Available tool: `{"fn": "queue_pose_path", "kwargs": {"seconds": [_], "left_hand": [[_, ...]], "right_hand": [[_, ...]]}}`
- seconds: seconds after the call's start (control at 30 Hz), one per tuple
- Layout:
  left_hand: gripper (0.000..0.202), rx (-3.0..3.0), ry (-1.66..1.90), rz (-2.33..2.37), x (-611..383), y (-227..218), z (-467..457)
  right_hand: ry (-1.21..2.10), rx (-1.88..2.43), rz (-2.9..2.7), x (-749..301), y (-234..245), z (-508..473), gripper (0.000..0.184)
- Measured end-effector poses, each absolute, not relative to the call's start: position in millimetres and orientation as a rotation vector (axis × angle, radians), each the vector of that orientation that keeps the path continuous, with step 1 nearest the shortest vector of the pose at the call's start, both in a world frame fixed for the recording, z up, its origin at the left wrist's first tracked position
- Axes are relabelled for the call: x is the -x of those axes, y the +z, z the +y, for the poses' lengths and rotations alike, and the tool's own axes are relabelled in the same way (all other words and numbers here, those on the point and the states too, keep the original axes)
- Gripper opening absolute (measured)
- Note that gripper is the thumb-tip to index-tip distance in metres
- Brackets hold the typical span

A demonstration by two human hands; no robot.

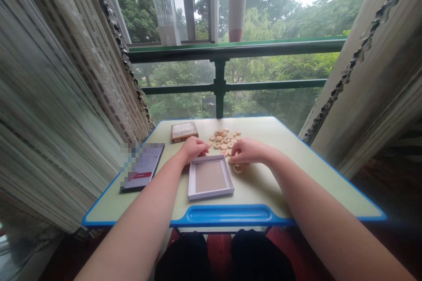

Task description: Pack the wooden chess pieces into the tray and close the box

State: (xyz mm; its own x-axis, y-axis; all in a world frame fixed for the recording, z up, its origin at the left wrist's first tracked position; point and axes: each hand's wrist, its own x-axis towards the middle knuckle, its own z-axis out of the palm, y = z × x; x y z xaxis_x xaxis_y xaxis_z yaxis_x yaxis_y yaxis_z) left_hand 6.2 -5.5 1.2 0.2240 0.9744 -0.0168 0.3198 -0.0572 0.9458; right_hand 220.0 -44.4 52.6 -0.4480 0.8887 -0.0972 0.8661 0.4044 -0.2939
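An open white box tray with a brown bottom lies near the front of the small table. Several round wooden game pieces lie in a loose heap just beyond it. My left hand rests at the tray's far left corner, fingers curled toward the pieces. My right hand sits at the tray's far right corner with its fingertips pinched at a piece. One more piece lies under my right wrist, beside the tray.
A brown box lid lies at the table's back left. A dark phone rests on the left side. The table has a blue rim with a groove at the front. Curtains hang on both sides; a green railing and window stand behind.
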Motion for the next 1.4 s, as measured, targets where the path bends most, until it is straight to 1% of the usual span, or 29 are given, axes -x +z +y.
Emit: {"fn": "queue_pose_path", "kwargs": {"seconds": [0.1, 0.17, 0.3, 0.47, 0.63, 0.73, 0.9, 1.03, 1.27, 1.4], "left_hand": [[0.018, -1.545, 0.826, 1.210, -4, 7, -9], [0.022, -1.551, 0.748, 1.167, -3, 12, -12], [0.027, -1.618, 0.633, 1.144, -2, 17, -16], [0.023, -1.672, 0.675, 1.174, -4, 15, -17], [0.020, -1.659, 0.720, 1.194, -5, 12, -16], [0.018, -1.620, 0.749, 1.188, -7, 12, -16], [0.016, -1.553, 0.801, 1.179, -9, 10, -15], [0.015, -1.529, 0.825, 1.180, -10, 8, -11], [0.016, -1.513, 0.839, 1.176, -9, 9, -11], [0.016, -1.520, 0.831, 1.177, -8, 9, -11]], "right_hand": [[0.556, 1.586, -2.554, -221, 51, -43, 0.022], [0.586, 1.575, -2.541, -221, 51, -43, 0.023], [0.552, 1.597, -2.515, -220, 52, -44, 0.023], [0.487, 1.666, -2.493, -220, 51, -42, 0.026], [0.175, 1.662, -2.513, -222, 50, -40, 0.023], [0.093, 1.596, -2.456, -220, 47, -38, 0.024], [0.046, 1.469, -2.319, -212, 27, -30, 0.026], [0.039, 1.506, -2.315, -210, 15, -21, 0.024], [0.077, 1.580, -2.259, -210, 17, -19, 0.024], [0.076, 1.635, -2.304, -211, 17, -18, 0.021]]}}
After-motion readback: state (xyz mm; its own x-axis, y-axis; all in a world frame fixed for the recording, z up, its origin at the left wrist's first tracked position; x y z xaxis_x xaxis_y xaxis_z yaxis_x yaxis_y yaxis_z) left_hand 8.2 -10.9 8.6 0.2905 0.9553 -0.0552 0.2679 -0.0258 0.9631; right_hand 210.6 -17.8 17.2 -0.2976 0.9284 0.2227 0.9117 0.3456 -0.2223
